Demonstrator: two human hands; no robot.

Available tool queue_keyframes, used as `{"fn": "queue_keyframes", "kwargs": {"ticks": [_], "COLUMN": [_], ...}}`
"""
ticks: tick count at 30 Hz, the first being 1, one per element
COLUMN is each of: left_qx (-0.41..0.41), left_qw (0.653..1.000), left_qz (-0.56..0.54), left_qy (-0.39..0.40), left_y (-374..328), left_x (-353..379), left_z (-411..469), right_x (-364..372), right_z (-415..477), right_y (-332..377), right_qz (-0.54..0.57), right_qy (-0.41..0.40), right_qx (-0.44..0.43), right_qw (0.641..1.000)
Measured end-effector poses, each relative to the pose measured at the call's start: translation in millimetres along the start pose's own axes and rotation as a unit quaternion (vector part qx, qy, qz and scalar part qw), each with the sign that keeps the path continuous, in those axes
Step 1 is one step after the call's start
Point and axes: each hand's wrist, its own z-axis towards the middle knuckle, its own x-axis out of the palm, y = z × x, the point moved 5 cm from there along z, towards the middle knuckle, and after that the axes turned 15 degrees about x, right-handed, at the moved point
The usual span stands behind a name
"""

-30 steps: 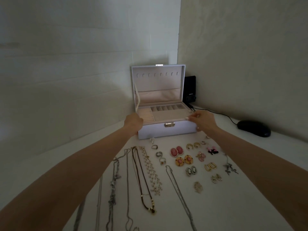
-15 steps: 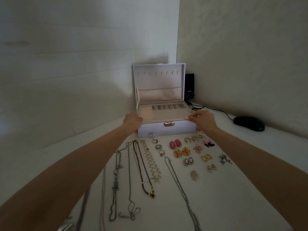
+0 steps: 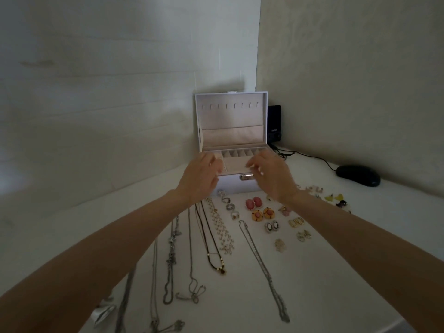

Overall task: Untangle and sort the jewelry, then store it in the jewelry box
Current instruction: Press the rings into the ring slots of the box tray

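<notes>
Since the earlier frame both hands had left the front corners of the jewelry box (image 3: 231,186) and drawn inward.

In the head view, the left hand (image 3: 201,180) and the right hand (image 3: 272,177) hovered apart over the box's front edge, fingers loosely curved and holding nothing. The box stood at the far corner of the table (image 3: 336,272), its lid (image 3: 230,114) upright and its compartments showing no jewelry. A black mouse (image 3: 358,175) lay well apart to the right.

The sorting looked done, with storing yet to start. At least seven necklaces (image 3: 262,267) lay stretched out side by side. They were probably light and limp and quick to knot again, so each would best be lifted by one end and lowered in without bunching. Four rings (image 3: 230,207) sat in a short column just before the box; hard and small, they could be pinched by the band. The earrings (image 3: 262,213) lay mostly in pairs, about ten groups as far as could be told. Their set stones looked delicate, so the rims seemed the safer hold.
</notes>
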Motion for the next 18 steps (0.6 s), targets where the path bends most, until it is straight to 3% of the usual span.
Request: {"fn": "queue_keyframes", "kwargs": {"ticks": [2, 4, 9, 18], "left_qx": [0.045, 0.059, 0.060, 0.028], "left_qw": [0.998, 0.997, 0.997, 0.997], "left_qz": [0.007, -0.004, 0.004, -0.005], "left_qy": [0.039, 0.051, 0.048, 0.077], "left_y": [-5.7, -8.5, -13.2, -13.0], "left_x": [7.0, 11.7, 16.4, 21.6], "left_z": [-4.1, -7.5, -7.4, -11.6], "right_x": [18.2, 37.3, 58.4, 65.7], "right_z": [-9.8, -19.3, -27.7, -22.5], "right_y": [20.3, 28.4, 32.0, 36.9], "right_qz": [-0.006, -0.062, -0.146, -0.081], "right_qy": [0.099, 0.149, 0.156, 0.132], "right_qx": [-0.028, -0.022, 0.010, 0.054], "right_qw": [0.995, 0.987, 0.977, 0.986]}}
